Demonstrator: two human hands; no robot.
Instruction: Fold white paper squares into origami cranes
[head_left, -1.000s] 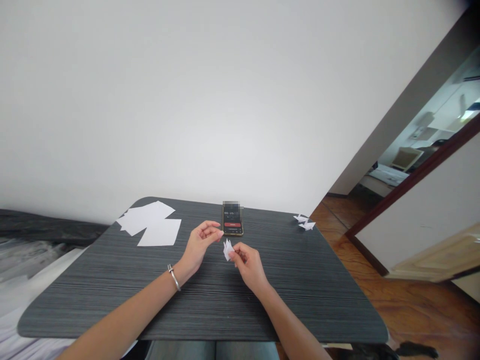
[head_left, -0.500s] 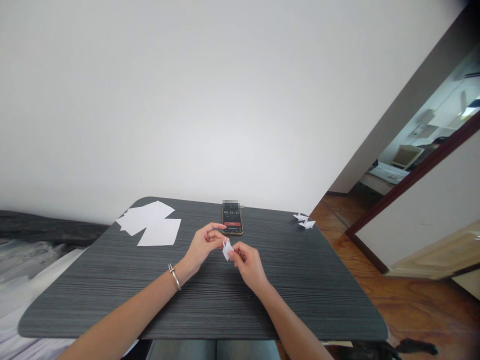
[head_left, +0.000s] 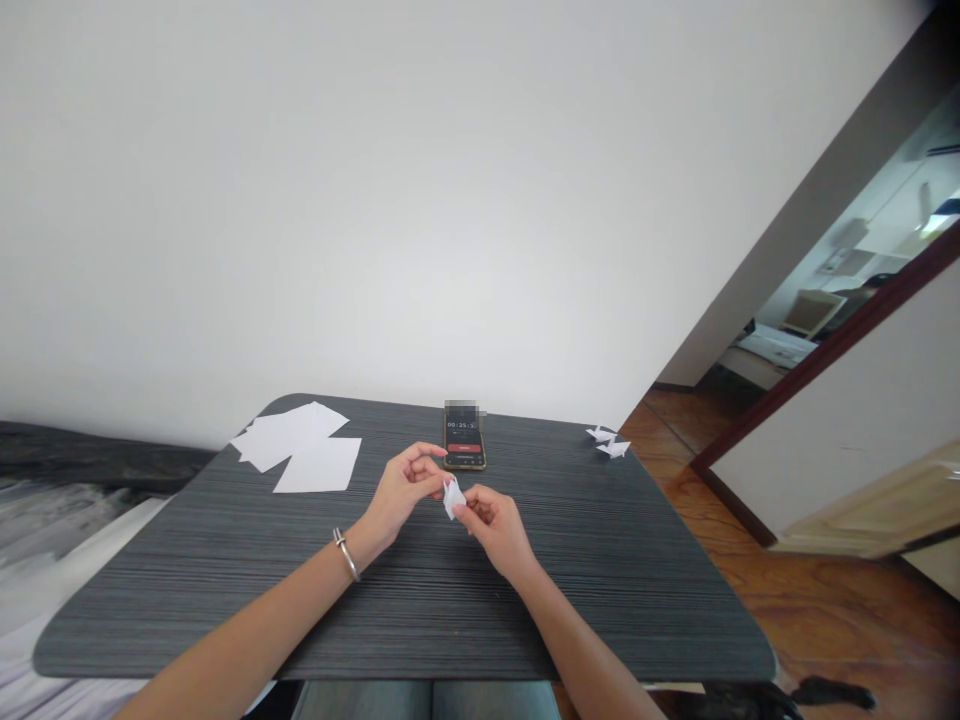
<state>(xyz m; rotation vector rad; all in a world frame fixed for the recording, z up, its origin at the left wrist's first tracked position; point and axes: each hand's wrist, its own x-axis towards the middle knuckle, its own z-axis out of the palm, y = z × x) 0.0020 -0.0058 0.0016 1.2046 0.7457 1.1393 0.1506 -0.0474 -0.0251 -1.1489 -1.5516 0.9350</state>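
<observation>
Over the middle of the dark grey table [head_left: 570, 580], my right hand [head_left: 495, 530] pinches a small folded white paper piece [head_left: 451, 496] between thumb and fingers. My left hand [head_left: 403, 490], with a metal bangle on its wrist, has curled fingers whose tips touch the left side of the same paper piece. Both hands hover just above the tabletop, close together.
A phone [head_left: 464, 444] with a lit timer screen lies just beyond the hands. Several flat white paper sheets [head_left: 304, 450] lie at the back left. Two small folded paper figures [head_left: 608, 442] sit at the back right corner. A white wall stands behind; a doorway opens at right.
My left hand has moved right and down from beside the phone until its fingertips meet the paper that my right hand holds. The right hand barely shifted.
</observation>
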